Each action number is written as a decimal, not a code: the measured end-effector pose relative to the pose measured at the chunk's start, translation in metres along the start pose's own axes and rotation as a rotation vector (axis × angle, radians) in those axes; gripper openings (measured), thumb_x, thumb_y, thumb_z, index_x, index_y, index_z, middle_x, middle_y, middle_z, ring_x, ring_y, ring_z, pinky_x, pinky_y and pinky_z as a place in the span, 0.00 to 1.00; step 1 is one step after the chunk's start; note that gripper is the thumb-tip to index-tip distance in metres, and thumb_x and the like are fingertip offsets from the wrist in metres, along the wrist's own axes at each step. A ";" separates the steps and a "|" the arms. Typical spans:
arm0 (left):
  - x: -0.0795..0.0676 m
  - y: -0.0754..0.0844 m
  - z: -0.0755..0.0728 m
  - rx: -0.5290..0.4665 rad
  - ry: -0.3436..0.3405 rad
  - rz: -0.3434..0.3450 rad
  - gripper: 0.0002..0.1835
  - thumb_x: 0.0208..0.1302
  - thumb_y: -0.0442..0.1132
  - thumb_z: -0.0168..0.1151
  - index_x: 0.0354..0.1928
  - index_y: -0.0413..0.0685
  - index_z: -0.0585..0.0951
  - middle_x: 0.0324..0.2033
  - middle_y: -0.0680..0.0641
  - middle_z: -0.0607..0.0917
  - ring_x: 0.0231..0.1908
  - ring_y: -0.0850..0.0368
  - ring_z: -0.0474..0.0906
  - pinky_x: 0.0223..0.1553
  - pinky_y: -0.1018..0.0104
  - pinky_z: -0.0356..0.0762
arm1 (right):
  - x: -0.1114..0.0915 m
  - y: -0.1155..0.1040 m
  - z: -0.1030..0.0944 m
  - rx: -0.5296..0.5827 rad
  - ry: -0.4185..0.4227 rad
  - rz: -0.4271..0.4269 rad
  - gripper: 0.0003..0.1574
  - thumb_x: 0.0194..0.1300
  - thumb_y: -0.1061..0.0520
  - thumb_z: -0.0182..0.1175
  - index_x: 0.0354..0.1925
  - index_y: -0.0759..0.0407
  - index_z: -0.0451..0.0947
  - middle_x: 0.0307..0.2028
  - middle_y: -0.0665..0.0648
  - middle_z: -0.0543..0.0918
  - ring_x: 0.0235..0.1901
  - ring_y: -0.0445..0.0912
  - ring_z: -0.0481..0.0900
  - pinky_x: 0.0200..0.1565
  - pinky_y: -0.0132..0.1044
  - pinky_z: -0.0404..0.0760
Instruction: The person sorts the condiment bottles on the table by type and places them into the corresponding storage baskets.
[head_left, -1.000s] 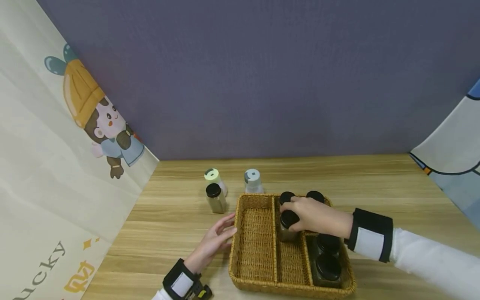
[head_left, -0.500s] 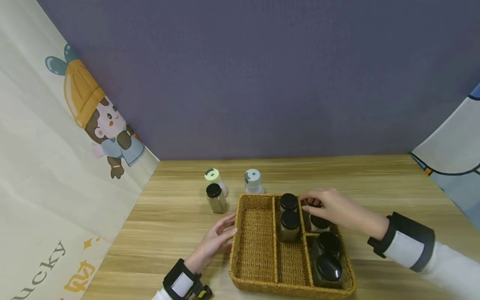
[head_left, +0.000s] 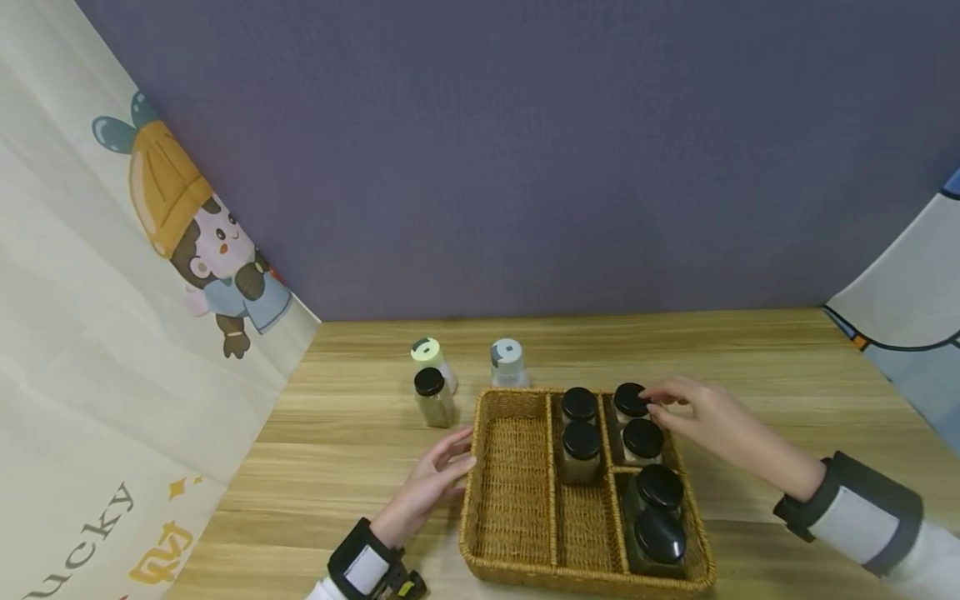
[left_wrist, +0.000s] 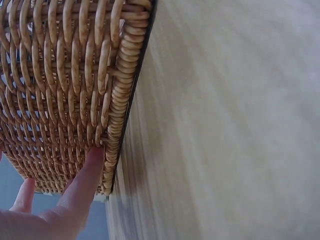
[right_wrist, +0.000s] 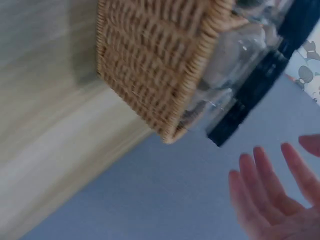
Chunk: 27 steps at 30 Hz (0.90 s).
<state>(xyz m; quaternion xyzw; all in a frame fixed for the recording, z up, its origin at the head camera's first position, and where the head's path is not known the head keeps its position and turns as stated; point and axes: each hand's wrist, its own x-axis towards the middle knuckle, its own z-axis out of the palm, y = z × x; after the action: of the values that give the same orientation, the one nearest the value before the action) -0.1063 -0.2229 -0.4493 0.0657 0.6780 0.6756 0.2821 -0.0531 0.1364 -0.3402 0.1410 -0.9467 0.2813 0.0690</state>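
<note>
A woven divided basket point(head_left: 585, 582) stands on the table. My left hand point(head_left: 423, 482) rests against its left wall; in the left wrist view a finger point(left_wrist: 85, 182) touches the wicker. Two black-lidded jars point(head_left: 581, 462) stand in the middle compartment's back part. The right back compartment holds two more, the rear jar point(head_left: 632, 398) and the one before it point(head_left: 642, 439). Two bigger black-lidded jars point(head_left: 660, 537) fill the right front compartment. My right hand point(head_left: 701, 412) hovers beside the rear jar, holding nothing; the right wrist view shows its spread fingers apart from the lids.
Left of the basket stands a small black-lidded jar point(head_left: 434, 404), with a green-capped bottle point(head_left: 427, 353) just behind it. A white-capped bottle point(head_left: 508, 365) stands behind the basket's back-left corner. A dark partition point(head_left: 525, 167) rises at the table's back edge.
My right hand has let go of the front jar in the middle compartment, moved right over the right back jars, then drawn off to their right. My left hand stays at the basket.
</note>
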 end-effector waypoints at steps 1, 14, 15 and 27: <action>0.000 0.000 0.000 -0.001 0.002 -0.002 0.33 0.58 0.47 0.57 0.65 0.50 0.58 0.61 0.36 0.59 0.56 0.43 0.63 0.51 0.50 0.70 | -0.002 0.002 0.001 0.012 0.004 0.011 0.13 0.59 0.59 0.57 0.44 0.60 0.77 0.41 0.59 0.80 0.39 0.53 0.77 0.41 0.52 0.76; 0.000 0.001 0.001 0.000 0.008 -0.011 0.34 0.57 0.48 0.57 0.65 0.52 0.59 0.61 0.37 0.59 0.57 0.43 0.62 0.51 0.49 0.69 | -0.021 0.026 0.020 0.098 0.126 0.123 0.20 0.58 0.61 0.57 0.49 0.67 0.72 0.38 0.64 0.79 0.33 0.51 0.78 0.34 0.44 0.80; 0.000 0.001 0.001 0.000 0.009 -0.012 0.34 0.57 0.48 0.57 0.65 0.52 0.59 0.61 0.37 0.59 0.57 0.43 0.62 0.51 0.49 0.69 | -0.023 0.028 0.022 0.109 0.140 0.127 0.20 0.57 0.62 0.58 0.48 0.68 0.71 0.37 0.64 0.79 0.32 0.49 0.78 0.33 0.42 0.80; 0.000 0.001 0.001 0.002 0.006 -0.006 0.33 0.58 0.46 0.56 0.65 0.50 0.58 0.61 0.37 0.60 0.57 0.43 0.63 0.51 0.50 0.70 | -0.042 0.042 0.045 0.361 0.066 0.290 0.29 0.61 0.60 0.53 0.57 0.73 0.60 0.43 0.73 0.75 0.34 0.40 0.78 0.32 0.29 0.80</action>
<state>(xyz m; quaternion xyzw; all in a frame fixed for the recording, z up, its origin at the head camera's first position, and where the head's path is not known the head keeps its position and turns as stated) -0.1064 -0.2221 -0.4482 0.0621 0.6797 0.6743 0.2819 -0.0282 0.1548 -0.4084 0.0041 -0.8886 0.4575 0.0324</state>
